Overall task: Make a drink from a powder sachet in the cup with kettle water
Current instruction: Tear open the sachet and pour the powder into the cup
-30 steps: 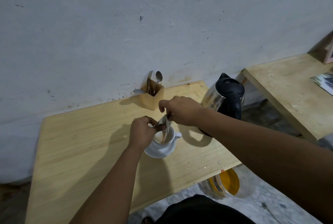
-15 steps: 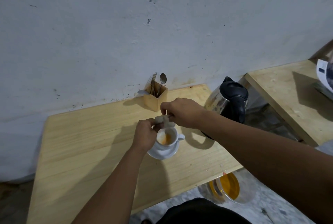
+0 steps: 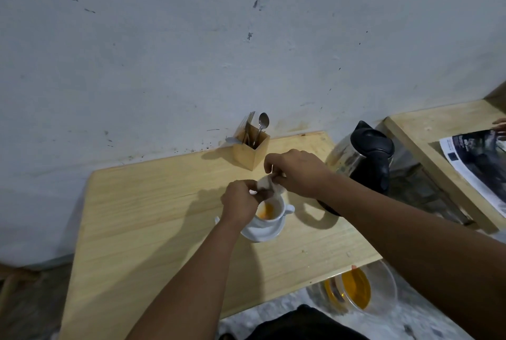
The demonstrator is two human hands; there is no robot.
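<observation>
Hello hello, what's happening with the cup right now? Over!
Left hand and right hand both pinching the sachet above the cup. Orange powder in cup, no water yet. Kettle beside it, nothing blocking.

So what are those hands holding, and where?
Both hands pinch the sachet above the cup: left hand one end, right hand the other.

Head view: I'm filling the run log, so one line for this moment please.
step: emptying sachet | left hand, right hand: both hold it over cup | orange powder inside | kettle: untouched
</observation>
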